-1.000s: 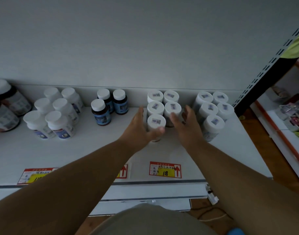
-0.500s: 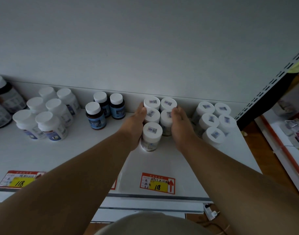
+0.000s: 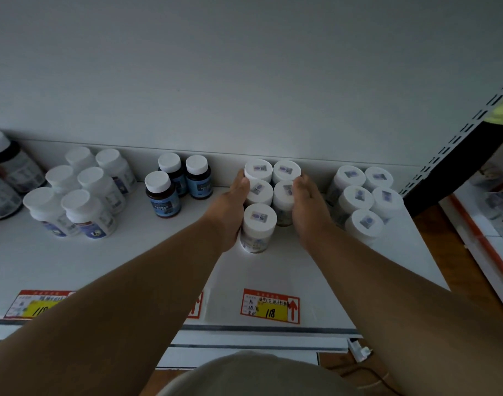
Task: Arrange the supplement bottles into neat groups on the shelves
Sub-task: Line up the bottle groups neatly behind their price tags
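Price tag (image 3: 269, 306): red and yellow, handwritten "118", red up-arrow at right, on the shelf's front lip below the middle cluster; small print too fine to read.
Second tag (image 3: 34, 304): same colours, partly hidden by the left forearm, "11" legible.
Middle cluster (image 3: 269, 192): five white-capped bottles, two rows of two against the back wall plus one in front; small blue stickers on caps, unreadable.
Left hand (image 3: 227, 212): fingers straight, pressed flat against the cluster's left side, holding nothing.
Right hand (image 3: 307, 207): fingers straight, pressed flat against the cluster's right side, holding nothing.
Shelf (image 3: 130, 261): white, bare strip between bottles and front lip.
Right cluster (image 3: 364, 195): five white-capped bottles, just beside the right hand, near the shelf's right edge.
Dark bottles (image 3: 177, 182): three with blue labels, left of the left hand, a gap between.
White bottles (image 3: 79, 192): six, further left, text unreadable.
Large jars (image 3: 7, 178): at the far left edge, partly cut off.
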A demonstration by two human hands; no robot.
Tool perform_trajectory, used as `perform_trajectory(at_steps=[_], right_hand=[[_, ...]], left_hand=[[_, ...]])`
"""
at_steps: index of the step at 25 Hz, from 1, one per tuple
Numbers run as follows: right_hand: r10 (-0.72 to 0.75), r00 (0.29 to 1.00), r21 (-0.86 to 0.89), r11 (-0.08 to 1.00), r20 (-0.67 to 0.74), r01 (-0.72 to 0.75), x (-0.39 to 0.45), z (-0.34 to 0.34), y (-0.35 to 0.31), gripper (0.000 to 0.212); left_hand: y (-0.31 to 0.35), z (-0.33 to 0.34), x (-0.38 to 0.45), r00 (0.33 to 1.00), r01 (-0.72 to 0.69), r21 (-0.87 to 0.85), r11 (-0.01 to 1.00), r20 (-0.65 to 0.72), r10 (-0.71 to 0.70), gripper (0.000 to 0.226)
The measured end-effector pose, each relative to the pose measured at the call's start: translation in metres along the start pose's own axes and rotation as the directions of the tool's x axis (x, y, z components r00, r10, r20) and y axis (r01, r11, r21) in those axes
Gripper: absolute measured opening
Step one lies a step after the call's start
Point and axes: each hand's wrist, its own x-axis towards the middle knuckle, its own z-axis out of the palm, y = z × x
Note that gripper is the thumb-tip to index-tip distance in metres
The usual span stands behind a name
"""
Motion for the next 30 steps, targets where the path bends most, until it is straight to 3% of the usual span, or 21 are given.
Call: perform_trajectory(at_steps=[2, 5, 7, 10, 13, 16, 23, 30], right_hand=[[-0.009, 1.0, -0.013, 1.0, 0.005, 0.009, -0.004, -0.002, -0.004, 0.023], [0.055, 0.998, -0.066, 0.996, 0.008, -0.054, -0.012, -0.01, -0.008, 0.042], [0.087, 0.996, -0.049, 0.995, -0.026, -0.088, -0.028, -0.015, -0.008, 0.043], [0.037, 0.995, -0.206, 0.977, -0.088, -0.054, -0.071, -0.021, 0.002, 0.015], [-0.056, 0.994, -0.349, 0.933, 0.091, 0.085, -0.107, -0.017, 0.016, 0.033], [-0.163, 0.972, -0.419, 0.881, 0.167, 0.219, -0.111, -0.006, 0.022, 0.04], [-0.224, 0.97, -0.463, 0.853, 0.093, 0.241, -0.106, 0.003, 0.022, 0.028], [-0.206, 0.975, -0.46, 0.86, 0.089, 0.223, -0.106, -0.002, 0.024, 0.039]], left_hand=[[0.001, 0.0, 0.0, 1.0, 0.004, 0.017, 1.0, -0.008, -0.004, 0.03], [-0.002, -0.008, -0.003, 0.999, 0.036, 0.037, 0.999, -0.036, -0.035, 0.037], [-0.005, -0.02, -0.01, 0.992, 0.008, 0.188, 0.982, -0.127, 0.016, 0.04], [-0.009, -0.037, -0.04, 0.963, 0.014, 0.54, 0.841, -0.234, 0.134, 0.024], [-0.016, -0.048, -0.061, 0.976, -0.07, 0.757, 0.649, -0.084, 0.203, 0.024], [-0.02, -0.051, -0.064, 0.976, -0.154, 0.814, 0.561, 0.036, 0.215, 0.029], [-0.015, -0.045, -0.057, 0.969, -0.163, 0.868, 0.469, 0.051, 0.243, 0.026], [-0.016, -0.049, -0.061, 0.965, -0.201, 0.852, 0.484, 0.087, 0.248, 0.034]])
